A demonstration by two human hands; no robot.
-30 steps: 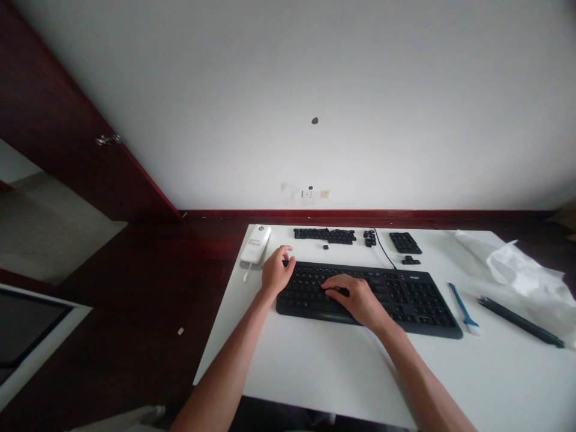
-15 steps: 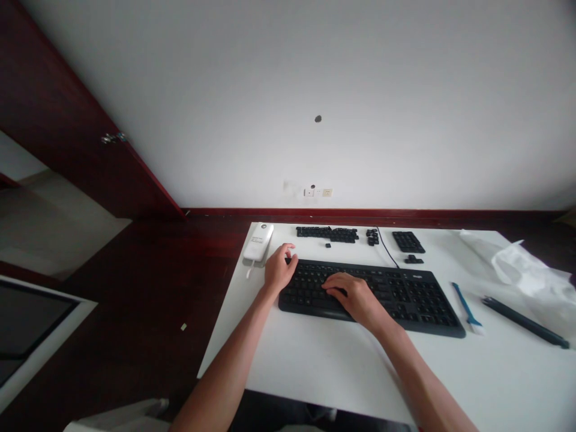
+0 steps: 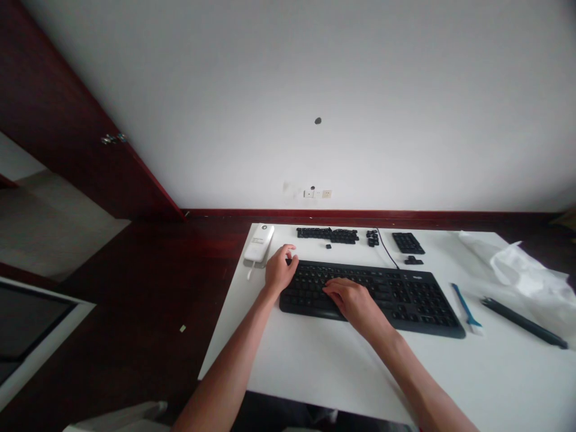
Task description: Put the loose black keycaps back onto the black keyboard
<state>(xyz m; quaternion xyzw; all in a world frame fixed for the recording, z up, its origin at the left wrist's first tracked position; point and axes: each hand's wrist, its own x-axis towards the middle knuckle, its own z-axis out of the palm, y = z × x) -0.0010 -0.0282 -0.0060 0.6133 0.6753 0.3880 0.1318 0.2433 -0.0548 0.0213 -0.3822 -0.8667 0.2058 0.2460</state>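
As it fills the upper view, the wall: pale grey, with a dark round spot in its middle and sockets low down.
Table: white-topped, standing before the wall.
Door: dark red, at the left, with a metal handle.
Keyboard: black, lying flat across the middle of the table, slightly askew, right end nearer the person.
Plastic sheet: white, crumpled, on the table's right side.
Right hand: over the keyboard's left half, thumb and fingertips drawn close together at the keys; whether they pinch anything, I cannot tell.
Left hand: at the keyboard's rear left corner, thumb and fingers curved and apart.
Black rod: slanting, in front of the plastic sheet.
White device: at the table's rear left corner, near the left hand.
Keycaps: a long block and a squarer block behind the keyboard.
Brush: blue-handled, just beside the keyboard's right end.
Small clusters: one between the two blocks, another before the squarer block.
Single keycap: lying alone before the long block.
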